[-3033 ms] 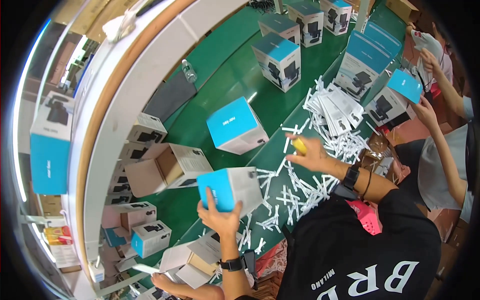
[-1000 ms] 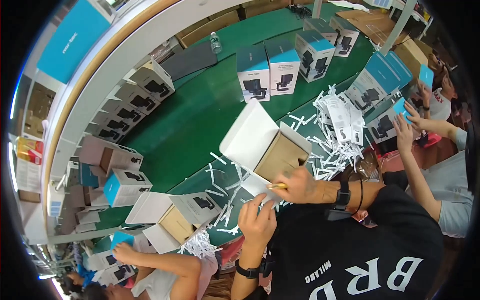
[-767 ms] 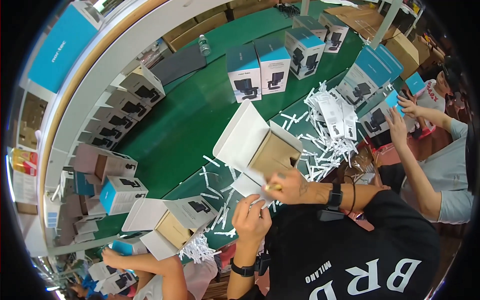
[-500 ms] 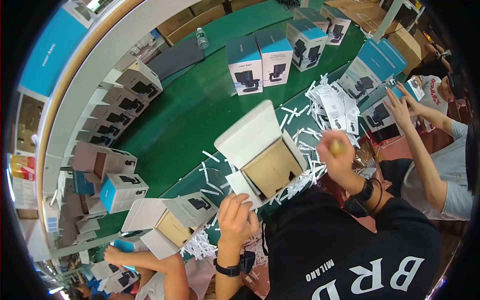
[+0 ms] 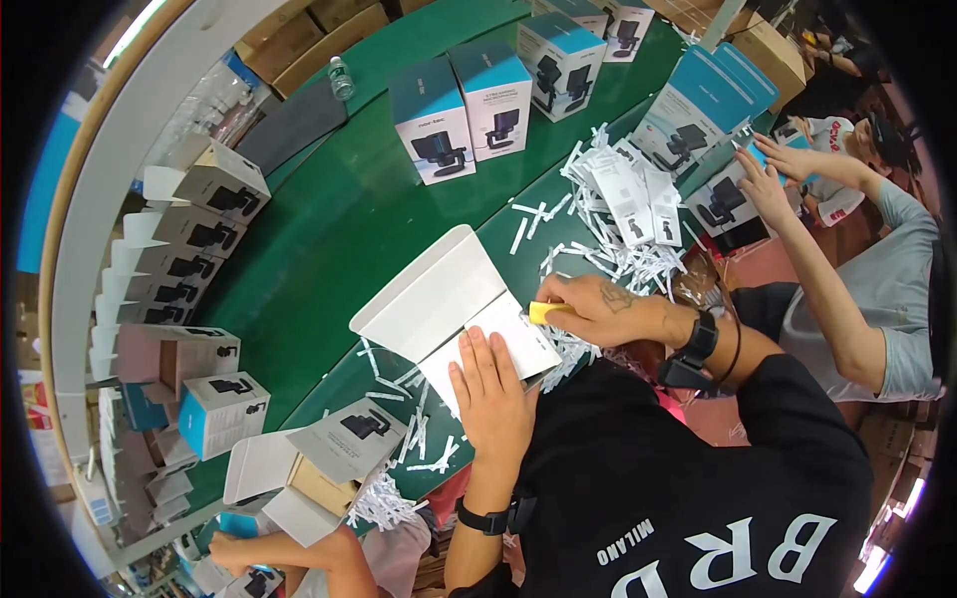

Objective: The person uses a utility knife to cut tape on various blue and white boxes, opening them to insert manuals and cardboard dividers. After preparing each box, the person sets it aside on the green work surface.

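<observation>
- Nearest to me, a person in a black shirt (image 5: 698, 468) leans over the bench, bare forearms reaching forward, a dark band on each wrist.
- The left hand (image 5: 496, 409) lies palm down with fingers slightly parted, gripping nothing; its fingertips rest on the folded-in white flaps of a white box.
- The right hand (image 5: 603, 311) is curled, thumb and fingers closed around a small yellow thing (image 5: 547, 313) that points left, toward the box.
- The white box (image 5: 523, 339) is directly ahead of the left hand, under its fingers, and to the left of the right hand. The left hand is the nearer, since it touches the box; the yellow thing is just beside the right-hand edge, and I cannot tell whether it touches.
- The lid (image 5: 429, 299) stands open on the side away from the person, its long axis slanting from lower left to upper right.
- Left of the hands, a second open box (image 5: 349, 431) shows brown card inside; a neighbour's forearm (image 5: 299, 553) is close by.
- Beyond the right hand, paper strips (image 5: 653, 264) are heaped beside white leaflets (image 5: 620, 199).
- Further right, a co-worker (image 5: 862, 299) has both hands at a blue-and-white box (image 5: 720, 204).
- Farthest off on the green table (image 5: 329, 239), closed boxes (image 5: 429, 125) stand upright near a clear bottle (image 5: 341, 78).
</observation>
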`<state>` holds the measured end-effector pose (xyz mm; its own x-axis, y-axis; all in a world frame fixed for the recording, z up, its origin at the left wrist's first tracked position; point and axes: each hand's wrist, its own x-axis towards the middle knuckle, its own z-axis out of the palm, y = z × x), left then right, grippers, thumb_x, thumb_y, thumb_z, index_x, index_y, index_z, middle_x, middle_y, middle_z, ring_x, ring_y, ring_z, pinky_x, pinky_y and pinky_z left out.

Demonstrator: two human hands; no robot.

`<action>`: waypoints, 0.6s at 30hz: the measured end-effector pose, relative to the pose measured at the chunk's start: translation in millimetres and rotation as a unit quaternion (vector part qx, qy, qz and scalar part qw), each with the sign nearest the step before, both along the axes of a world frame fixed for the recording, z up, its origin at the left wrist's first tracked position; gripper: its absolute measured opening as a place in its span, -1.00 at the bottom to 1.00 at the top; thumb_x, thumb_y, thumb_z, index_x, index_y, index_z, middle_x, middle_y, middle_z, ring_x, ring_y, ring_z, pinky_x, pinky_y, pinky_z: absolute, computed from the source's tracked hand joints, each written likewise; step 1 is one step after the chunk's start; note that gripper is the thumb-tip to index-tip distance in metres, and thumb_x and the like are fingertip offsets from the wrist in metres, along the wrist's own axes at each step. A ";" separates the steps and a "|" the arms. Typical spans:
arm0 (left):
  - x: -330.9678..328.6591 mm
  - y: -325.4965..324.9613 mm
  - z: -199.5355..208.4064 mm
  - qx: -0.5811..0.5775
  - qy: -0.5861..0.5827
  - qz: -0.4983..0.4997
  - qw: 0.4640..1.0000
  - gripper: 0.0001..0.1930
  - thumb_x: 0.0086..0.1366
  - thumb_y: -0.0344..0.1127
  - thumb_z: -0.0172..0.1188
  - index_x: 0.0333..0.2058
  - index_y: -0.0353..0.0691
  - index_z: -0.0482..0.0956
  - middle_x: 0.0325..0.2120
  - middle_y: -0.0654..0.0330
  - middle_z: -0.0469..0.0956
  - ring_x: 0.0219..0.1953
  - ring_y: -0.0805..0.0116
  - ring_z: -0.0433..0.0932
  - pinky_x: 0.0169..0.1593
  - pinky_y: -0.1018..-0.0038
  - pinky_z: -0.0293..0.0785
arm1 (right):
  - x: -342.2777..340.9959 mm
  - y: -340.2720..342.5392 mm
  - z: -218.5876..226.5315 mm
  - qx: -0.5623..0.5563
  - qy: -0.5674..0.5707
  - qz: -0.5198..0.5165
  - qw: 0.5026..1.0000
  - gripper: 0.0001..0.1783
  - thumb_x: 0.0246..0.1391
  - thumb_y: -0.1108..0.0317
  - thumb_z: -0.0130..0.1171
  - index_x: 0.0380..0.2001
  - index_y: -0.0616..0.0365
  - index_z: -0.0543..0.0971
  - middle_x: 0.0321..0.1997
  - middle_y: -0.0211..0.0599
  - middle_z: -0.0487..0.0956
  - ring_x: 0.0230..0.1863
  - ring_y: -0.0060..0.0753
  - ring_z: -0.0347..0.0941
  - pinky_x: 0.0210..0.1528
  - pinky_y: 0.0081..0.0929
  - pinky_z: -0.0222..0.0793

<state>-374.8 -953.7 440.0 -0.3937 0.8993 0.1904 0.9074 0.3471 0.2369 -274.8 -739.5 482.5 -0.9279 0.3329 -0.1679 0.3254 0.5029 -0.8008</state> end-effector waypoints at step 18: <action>1.1 6.9 12.3 -0.003 -0.025 -0.001 1.000 -0.05 0.06 -0.08 0.46 0.35 -0.39 0.25 0.43 -0.16 0.15 0.47 -0.17 0.12 0.43 -0.09 0.01 | -24.0 12.1 3.7 0.072 -0.015 0.139 0.988 -0.67 0.14 0.17 0.23 -0.19 0.22 0.57 -0.41 -0.04 0.65 -0.45 0.06 0.61 -0.38 -0.10 0.50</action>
<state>-373.7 -946.8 452.3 -0.4005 0.9012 0.1658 0.8953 0.3463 0.2803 -298.7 -727.4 486.2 -0.9821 0.0887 -0.1664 0.1815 0.6839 -0.7067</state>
